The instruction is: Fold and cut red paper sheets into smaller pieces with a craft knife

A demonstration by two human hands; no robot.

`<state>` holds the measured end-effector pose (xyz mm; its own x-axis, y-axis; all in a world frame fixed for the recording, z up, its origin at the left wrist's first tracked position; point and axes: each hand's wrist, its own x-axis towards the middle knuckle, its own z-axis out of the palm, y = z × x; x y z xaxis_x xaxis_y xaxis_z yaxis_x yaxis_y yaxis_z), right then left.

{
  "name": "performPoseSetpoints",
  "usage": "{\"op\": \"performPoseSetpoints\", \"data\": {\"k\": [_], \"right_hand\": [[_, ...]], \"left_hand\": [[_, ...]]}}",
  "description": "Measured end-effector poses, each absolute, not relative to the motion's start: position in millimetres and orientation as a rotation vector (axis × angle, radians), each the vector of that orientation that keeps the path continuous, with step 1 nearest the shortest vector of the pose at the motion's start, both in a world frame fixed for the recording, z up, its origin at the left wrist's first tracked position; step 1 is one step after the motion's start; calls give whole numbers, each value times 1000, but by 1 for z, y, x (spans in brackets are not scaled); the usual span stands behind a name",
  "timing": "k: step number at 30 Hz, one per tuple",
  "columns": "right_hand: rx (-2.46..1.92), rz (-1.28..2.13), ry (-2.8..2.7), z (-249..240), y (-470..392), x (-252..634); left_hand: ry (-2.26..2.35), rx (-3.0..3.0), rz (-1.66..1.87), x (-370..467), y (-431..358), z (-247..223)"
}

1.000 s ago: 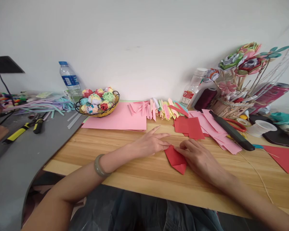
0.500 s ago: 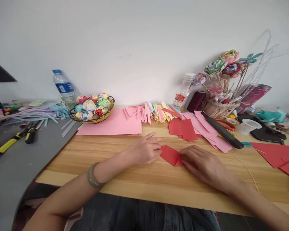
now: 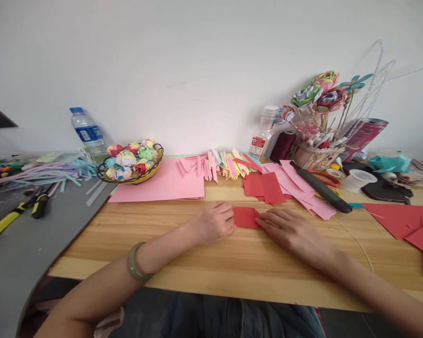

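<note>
A small folded piece of red paper (image 3: 244, 218) lies on the wooden table between my two hands, with a crease line near its right end. My left hand (image 3: 214, 222), a green bangle (image 3: 137, 262) on its wrist, has its fingers curled together at the paper's left edge. From the other side, my right hand (image 3: 285, 228) holds the right end of the paper, fingers together and tips pressed on it. Part of that end is hidden under the fingers. Just behind are several red paper squares (image 3: 266, 187), loosely stacked.
Behind my left hand lie pink sheets (image 3: 155, 190) and a basket (image 3: 148, 176) of paper flowers. Folded paper pieces (image 3: 229, 164) line the back. To the right are pink strips (image 3: 296, 183), a black-handled tool (image 3: 322, 188) and red sheets (image 3: 405, 220). Pliers (image 3: 38, 204) rest at the left.
The red paper has turned from slanted to nearly straight. My left fingers, spread before, have closed in at its left edge. My right hand stays at the right end.
</note>
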<state>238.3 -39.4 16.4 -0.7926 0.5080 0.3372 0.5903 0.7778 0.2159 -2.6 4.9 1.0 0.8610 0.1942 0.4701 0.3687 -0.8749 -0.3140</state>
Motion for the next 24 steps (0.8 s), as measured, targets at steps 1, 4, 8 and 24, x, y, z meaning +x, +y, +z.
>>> {"op": "performPoseSetpoints", "data": {"k": [1,4,8,24], "right_hand": [[-865,-446,-2693,15,-35,238],[-963,-330,-2620,9,-24,237],[-1109,-87,-2515,4,-14,236],[-1230,417,-2285,5,-15,238]], "left_hand": [[-437,-2625,-605,-2,6,-1],[-466,-2624,-611,0,10,-6],[-498,-2713,-618,-1,15,-7],[-983,-3010,-1029,10,14,-3]]}}
